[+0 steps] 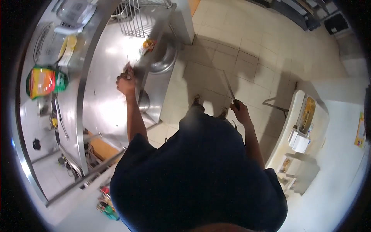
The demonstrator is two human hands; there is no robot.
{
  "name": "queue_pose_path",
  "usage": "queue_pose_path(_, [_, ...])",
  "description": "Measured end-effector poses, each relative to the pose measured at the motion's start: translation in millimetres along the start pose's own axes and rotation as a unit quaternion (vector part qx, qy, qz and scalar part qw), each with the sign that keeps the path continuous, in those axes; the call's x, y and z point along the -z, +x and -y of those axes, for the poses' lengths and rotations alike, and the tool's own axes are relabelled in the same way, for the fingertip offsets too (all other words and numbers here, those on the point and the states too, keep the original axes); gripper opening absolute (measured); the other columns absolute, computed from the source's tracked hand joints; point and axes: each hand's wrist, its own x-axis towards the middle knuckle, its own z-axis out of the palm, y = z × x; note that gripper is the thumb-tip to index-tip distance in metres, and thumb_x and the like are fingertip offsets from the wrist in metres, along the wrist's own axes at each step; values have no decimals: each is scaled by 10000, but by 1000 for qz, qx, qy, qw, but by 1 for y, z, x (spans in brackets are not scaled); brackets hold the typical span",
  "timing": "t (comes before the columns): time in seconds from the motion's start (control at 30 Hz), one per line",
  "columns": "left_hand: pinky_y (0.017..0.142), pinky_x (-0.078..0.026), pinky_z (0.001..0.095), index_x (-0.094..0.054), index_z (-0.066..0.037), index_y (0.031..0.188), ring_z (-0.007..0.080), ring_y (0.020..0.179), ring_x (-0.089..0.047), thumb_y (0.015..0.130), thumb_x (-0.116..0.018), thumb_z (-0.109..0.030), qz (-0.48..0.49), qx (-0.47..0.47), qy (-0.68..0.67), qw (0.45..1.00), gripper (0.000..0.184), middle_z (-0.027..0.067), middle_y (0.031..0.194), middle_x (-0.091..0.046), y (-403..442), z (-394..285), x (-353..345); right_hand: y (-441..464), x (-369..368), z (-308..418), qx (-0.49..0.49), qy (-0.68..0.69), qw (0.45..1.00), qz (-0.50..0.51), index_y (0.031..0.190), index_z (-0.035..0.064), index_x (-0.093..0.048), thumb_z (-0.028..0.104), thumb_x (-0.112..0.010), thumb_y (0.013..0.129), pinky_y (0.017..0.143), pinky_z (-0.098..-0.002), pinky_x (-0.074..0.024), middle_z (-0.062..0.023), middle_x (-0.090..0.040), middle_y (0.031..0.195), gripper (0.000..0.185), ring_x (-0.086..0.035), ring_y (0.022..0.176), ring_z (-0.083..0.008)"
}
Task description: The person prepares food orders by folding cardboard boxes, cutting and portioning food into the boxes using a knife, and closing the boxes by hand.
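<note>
My left hand [126, 83] is closed on a small dark reddish item [128, 69], too blurred to name, over the shiny steel counter [104, 73]. My right hand [241, 111] grips the dark handle of a knife [230, 88] out over the tiled floor, its long thin blade pointing away from me. Beyond my left hand, a small orange and yellow packet [148, 45] lies by the round steel sink [164, 62].
A wire rack [133, 19] stands at the counter's far end. On the left shelf are a green and orange bag [42, 82] and a clear container [76, 11]. At right, a white table [284, 135] holds a tray [308, 114] and papers [299, 142].
</note>
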Motion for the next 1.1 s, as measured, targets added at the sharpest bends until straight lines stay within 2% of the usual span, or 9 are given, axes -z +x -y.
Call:
queue_pose_path(0.1, [982,-420,585,-465,-176,1424,411,1335,-429,667,-790,-624,10,-23,29,999,937,144,1488,-441,57,-11,-4,6,-20,25,-81,-6,997,8,990,-46,-624,270,-656,936,703,-330,-485,-124,-667,790,322,-587,724,-172])
queue_pose_path(0.23, [1106,-292,625,-170,-175,1565,410,1467,-205,596,-803,-693,183,-55,59,980,1268,130,1594,-273,103,-13,-38,22,-69,58,-126,95,987,-18,1044,-55,-624,319,-686,908,771,-351,-507,-182,-686,896,402,-652,837,-228])
queue_pose_path(0.33, [1062,-359,594,-450,-137,1448,354,1377,-406,669,-773,-638,176,-98,88,976,981,127,1467,-485,106,-13,-52,29,-87,86,-94,28,994,44,1079,-48,-623,350,-683,908,835,-392,-513,-214,-694,975,437,-678,936,-284])
queue_pose_path(0.43, [820,-519,470,-718,-55,911,380,898,-672,926,-587,-364,95,-260,67,959,336,170,924,-713,124,17,-95,32,-81,137,-136,3,988,79,1122,-29,-621,364,-676,910,895,-417,-504,-228,-686,1064,450,-668,1023,-336])
queue_pose_path(0.53, [727,-506,476,-684,-25,826,401,800,-652,937,-584,-321,-33,-298,-108,948,332,193,858,-695,124,42,-103,47,-92,122,-149,-27,984,93,1160,-23,-608,350,-679,909,904,-426,-503,-234,-666,1125,456,-657,1054,-343])
queue_pose_path(0.7, [654,-475,360,-640,-4,790,194,652,-564,885,-710,-220,111,-194,-295,929,247,95,692,-630,93,-1,-11,71,-87,127,-120,21,989,84,1069,-64,-594,280,-599,969,730,-410,-494,-207,-669,909,358,-634,797,-303])
queue_pose_path(0.8, [671,-479,296,-691,-30,837,101,691,-577,890,-720,-179,199,-207,-478,830,162,19,734,-665,76,-27,-30,82,-77,129,-87,-15,993,79,1007,-61,-579,301,-624,956,689,-405,-478,-172,-642,821,369,-580,718,-260])
queue_pose_path(0.97, [775,-504,309,-704,-14,889,172,820,-642,801,-803,-151,236,-345,-421,805,190,93,857,-688,12,-155,-1,85,-71,104,-102,60,993,-12,973,-22,-590,346,-727,880,674,-397,-483,-161,-643,796,404,-588,706,-228])
queue_pose_path(1.1, [762,-530,320,-694,-13,898,184,848,-671,799,-801,-123,346,-350,-569,659,183,96,907,-700,-50,-240,-81,81,-12,120,-74,42,993,-84,944,22,-612,325,-827,795,651,-368,-488,-116,-648,789,399,-594,704,-191])
